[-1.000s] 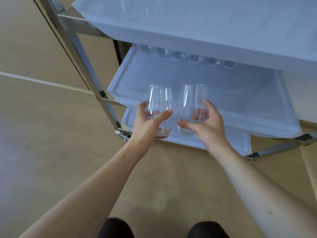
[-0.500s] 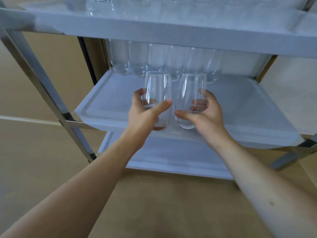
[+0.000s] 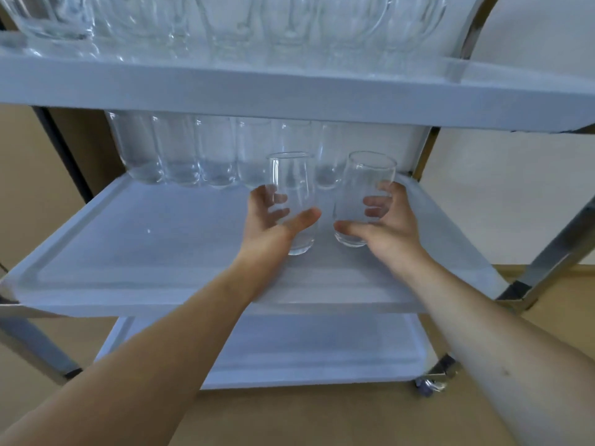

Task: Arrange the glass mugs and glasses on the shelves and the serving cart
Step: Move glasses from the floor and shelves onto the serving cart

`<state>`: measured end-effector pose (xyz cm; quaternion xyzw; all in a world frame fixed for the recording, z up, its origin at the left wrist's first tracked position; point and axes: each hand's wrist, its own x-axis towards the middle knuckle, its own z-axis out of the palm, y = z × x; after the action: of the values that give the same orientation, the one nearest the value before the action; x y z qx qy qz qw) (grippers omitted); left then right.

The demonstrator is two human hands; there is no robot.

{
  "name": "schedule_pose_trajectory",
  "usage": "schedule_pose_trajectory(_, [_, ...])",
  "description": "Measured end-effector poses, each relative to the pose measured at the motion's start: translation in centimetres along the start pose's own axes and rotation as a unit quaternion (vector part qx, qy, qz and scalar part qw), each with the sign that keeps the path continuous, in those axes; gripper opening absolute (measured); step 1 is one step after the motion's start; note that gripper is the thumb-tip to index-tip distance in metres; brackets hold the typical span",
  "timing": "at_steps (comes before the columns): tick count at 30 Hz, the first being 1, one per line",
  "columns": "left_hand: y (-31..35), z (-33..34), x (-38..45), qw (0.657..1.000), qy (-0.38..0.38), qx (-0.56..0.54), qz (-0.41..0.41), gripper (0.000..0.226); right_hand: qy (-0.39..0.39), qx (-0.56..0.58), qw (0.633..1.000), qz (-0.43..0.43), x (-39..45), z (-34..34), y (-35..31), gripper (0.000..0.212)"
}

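My left hand (image 3: 269, 222) grips a clear tumbler (image 3: 293, 181) that stands upright over the middle shelf (image 3: 135, 252) of the serving cart, its base low by the shelf surface. My right hand (image 3: 384, 225) holds a second clear tumbler (image 3: 360, 185), tilted slightly right, just right of the first. Both glasses sit in front of a row of several tumblers (image 3: 199, 152) lined along the back of that shelf.
The top shelf (image 3: 289, 91) overhangs close above and carries several glass mugs and glasses (image 3: 225, 24). A bare bottom shelf (image 3: 306, 349) lies below. Chrome cart legs (image 3: 547, 252) stand at right and left, with a caster (image 3: 431, 383) on the wooden floor.
Both hands have carried the two tumblers forward and deeper over the middle shelf, closer to the back row. The view has dropped and moved nearer the cart.
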<state>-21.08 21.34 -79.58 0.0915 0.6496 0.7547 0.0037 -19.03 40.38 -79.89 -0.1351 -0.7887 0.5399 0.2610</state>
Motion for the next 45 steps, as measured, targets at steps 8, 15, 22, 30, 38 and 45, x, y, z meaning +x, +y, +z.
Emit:
schedule_pose_trajectory(8, [-2.3, 4.5, 4.0, 0.996, -0.052, 0.047, 0.060, 0.079, 0.019, -0.036, 0.999, -0.023, 6.2, -1.5, 2.6, 0.099])
schedule_pose_trajectory(15, [-2.8, 4.4, 4.7, 0.995, -0.063, 0.000, 0.073, 0.094, 0.013, -0.061, 0.997, -0.044, 10.2, -0.7, 3.9, 0.101])
schedule_pose_trajectory(22, [-3.4, 4.2, 5.2, 0.994, -0.066, 0.012, 0.092, 0.094, 0.013, -0.087, 0.995, -0.039, 13.1, 0.1, 4.0, 0.108])
schedule_pose_trajectory(30, [-4.1, 4.1, 5.6, 0.993, -0.055, 0.029, 0.100, 0.089, 0.011, -0.093, 0.995, -0.045, 14.3, 1.2, 4.0, 0.108])
schedule_pose_trajectory(38, [-4.3, 4.2, 5.7, 0.992, -0.052, 0.042, 0.108, 0.091, 0.006, -0.117, 0.992, -0.040, 14.8, 1.4, 3.7, 0.114])
schedule_pose_trajectory(45, [-4.0, 4.0, 5.5, 0.990, -0.038, 0.081, 0.111, 0.084, 0.009, -0.137, 0.990, -0.015, 15.0, 2.0, 3.0, 0.117])
